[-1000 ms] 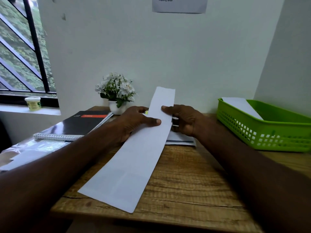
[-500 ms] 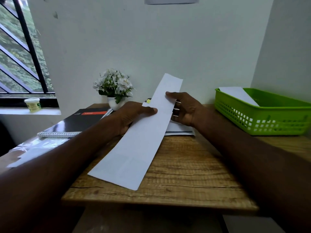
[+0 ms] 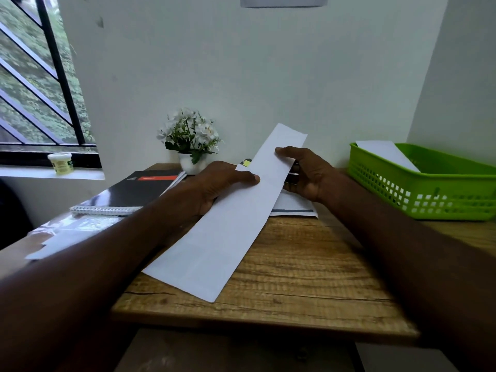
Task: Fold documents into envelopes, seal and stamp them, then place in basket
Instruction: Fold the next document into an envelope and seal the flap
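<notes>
A long white document (image 3: 228,232), folded lengthwise into a narrow strip, slants over the wooden desk (image 3: 295,277), its far end raised and its near end low over the wood. My left hand (image 3: 217,183) pinches its left edge with the thumb on top. My right hand (image 3: 308,175) grips its right edge near the far end. Under my right hand lies a white envelope (image 3: 292,208) with a dark stripe. A green plastic basket (image 3: 429,189) stands at the right with a white envelope (image 3: 386,154) leaning inside it.
A black spiral notebook (image 3: 134,191) lies at the left, with clear plastic sleeves and white sheets (image 3: 67,232) nearer me. A potted white flower (image 3: 190,146) stands at the back by the wall. A small jar (image 3: 61,162) sits on the windowsill.
The far end of the document has lifted and swung to the right, and both hands rose with it. The view has tilted down a little.
</notes>
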### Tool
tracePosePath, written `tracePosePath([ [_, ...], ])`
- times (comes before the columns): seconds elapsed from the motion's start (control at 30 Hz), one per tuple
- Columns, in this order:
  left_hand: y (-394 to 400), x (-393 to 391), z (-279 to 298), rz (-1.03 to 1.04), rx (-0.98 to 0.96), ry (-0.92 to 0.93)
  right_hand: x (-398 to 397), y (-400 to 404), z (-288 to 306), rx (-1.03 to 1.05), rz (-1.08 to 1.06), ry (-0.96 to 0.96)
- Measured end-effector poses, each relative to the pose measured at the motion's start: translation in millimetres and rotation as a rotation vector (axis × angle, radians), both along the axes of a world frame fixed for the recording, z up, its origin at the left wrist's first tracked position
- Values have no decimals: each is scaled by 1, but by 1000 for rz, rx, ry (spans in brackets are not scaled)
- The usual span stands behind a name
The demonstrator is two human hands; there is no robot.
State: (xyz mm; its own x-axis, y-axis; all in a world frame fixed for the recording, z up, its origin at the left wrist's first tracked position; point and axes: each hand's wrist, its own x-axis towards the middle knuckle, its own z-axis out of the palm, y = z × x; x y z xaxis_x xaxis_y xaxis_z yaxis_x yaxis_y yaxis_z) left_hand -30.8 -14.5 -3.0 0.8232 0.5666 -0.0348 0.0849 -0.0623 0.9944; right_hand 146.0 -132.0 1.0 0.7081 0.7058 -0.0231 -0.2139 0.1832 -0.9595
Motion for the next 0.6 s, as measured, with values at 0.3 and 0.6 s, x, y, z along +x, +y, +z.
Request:
tracePosePath([
  [0.3, -4, -1, 0, 3, 22, -12, -2, 1, 0, -20, 40, -39],
  [0.6, -2, 0, 0, 6, -1, -12, 1, 1, -2, -15, 69, -6],
])
